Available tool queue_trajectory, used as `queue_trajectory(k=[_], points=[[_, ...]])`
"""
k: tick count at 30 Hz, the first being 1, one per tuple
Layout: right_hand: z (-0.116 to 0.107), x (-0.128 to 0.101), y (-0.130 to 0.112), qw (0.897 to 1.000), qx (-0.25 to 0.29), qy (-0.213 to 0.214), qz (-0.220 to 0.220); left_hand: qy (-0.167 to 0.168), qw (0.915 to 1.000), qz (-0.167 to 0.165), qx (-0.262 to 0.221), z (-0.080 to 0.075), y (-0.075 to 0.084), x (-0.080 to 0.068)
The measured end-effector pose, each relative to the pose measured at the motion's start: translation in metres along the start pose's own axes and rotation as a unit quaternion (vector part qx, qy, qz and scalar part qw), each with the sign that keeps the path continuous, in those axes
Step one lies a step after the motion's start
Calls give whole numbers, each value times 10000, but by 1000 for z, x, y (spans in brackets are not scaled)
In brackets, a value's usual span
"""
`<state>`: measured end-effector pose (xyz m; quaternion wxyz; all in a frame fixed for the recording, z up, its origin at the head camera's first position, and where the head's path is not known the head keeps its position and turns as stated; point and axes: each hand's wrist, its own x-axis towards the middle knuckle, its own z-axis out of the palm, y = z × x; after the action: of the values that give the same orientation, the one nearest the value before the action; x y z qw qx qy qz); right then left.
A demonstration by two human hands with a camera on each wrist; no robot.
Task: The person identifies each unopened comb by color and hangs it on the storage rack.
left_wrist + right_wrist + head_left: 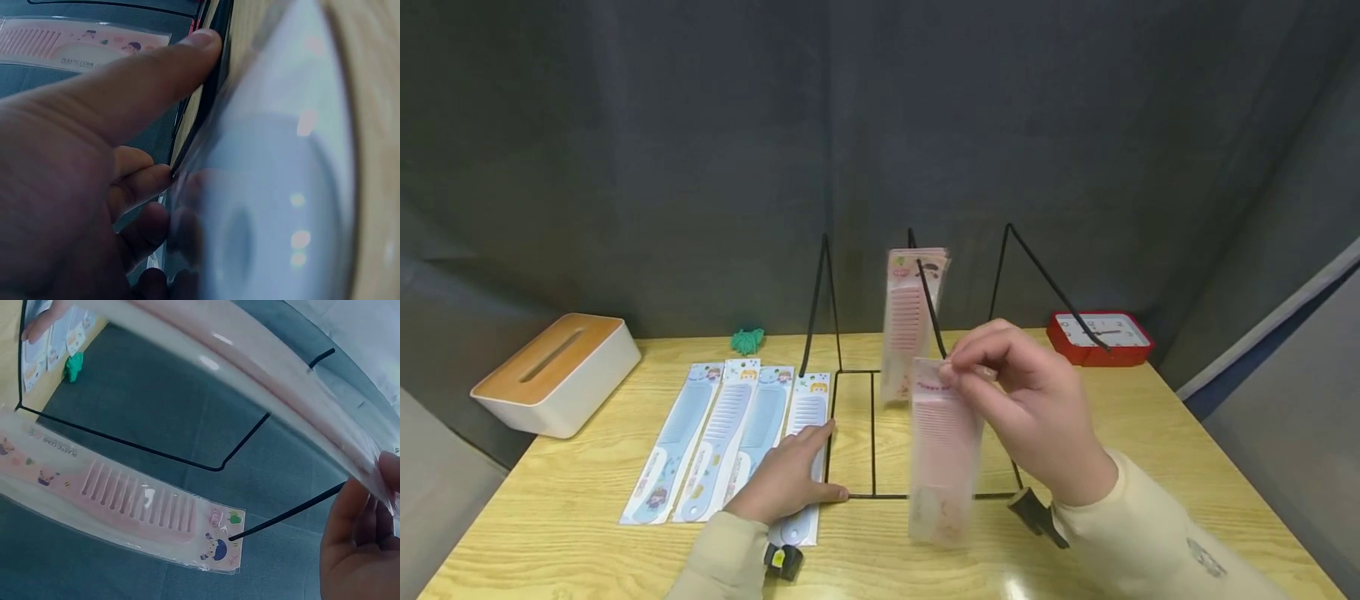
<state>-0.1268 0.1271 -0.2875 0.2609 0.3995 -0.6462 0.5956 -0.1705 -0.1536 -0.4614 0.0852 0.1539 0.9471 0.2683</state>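
My right hand (1037, 408) pinches the top edge of a pink comb in clear packaging (943, 475), which hangs down in front of a black wire rack (874, 442). Behind it, more packaged pink combs (904, 325) hang from the rack's middle hook; in the right wrist view the hook's tip (232, 538) sticks out through the front package. Low at the rack's left front corner, my left hand (786, 475) presses on the base wire with thumb and fingers spread. It partly covers the rightmost packaged blue comb (808, 408).
Several packaged blue combs (681, 425) lie in a row left of the rack. A white tissue box with a wooden lid (565, 375) stands at far left, a green bundle (747, 340) at the back. A red clock (1101, 337) lies behind the rack's right hook (1052, 283).
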Motion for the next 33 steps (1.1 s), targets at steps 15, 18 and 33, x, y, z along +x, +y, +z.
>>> queue_trajectory(k=[15, 18, 33], points=[[1, 5, 3, 9910, 341, 369, 1244, 1, 10000, 7, 61, 1, -4, 3], [0, 7, 4, 9783, 759, 396, 1886, -2, 10000, 20, 69, 0, -4, 2], [-1, 27, 38, 9299, 1812, 703, 3124, -16, 10000, 47, 38, 1, -4, 4]])
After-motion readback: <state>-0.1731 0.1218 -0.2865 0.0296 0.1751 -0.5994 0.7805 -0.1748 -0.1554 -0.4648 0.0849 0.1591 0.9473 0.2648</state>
